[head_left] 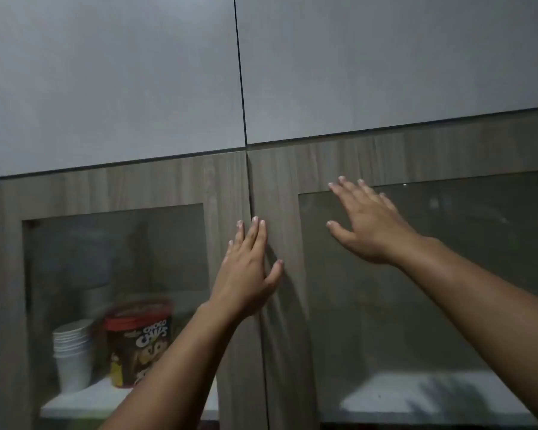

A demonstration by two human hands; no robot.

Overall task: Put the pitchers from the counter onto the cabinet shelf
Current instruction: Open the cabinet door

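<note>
Two wood-framed cabinet doors with glass panes fill the view, and both look closed. My left hand (pixel 247 268) lies flat with straight fingers on the wooden frame where the left door (pixel 227 187) meets the right door (pixel 280 181). My right hand (pixel 367 225) is spread flat against the upper left of the right door's glass pane (pixel 448 274). Neither hand holds anything. A white shelf (pixel 432 398) shows behind the right pane. No pitcher and no counter are in view.
Behind the left pane stand a stack of white paper cups (pixel 73 352) and a brown choco chips tub (pixel 139 342) on a white shelf (pixel 84 401). Two plain grey upper doors (pixel 121 88) are above. A wall edge runs down the far left.
</note>
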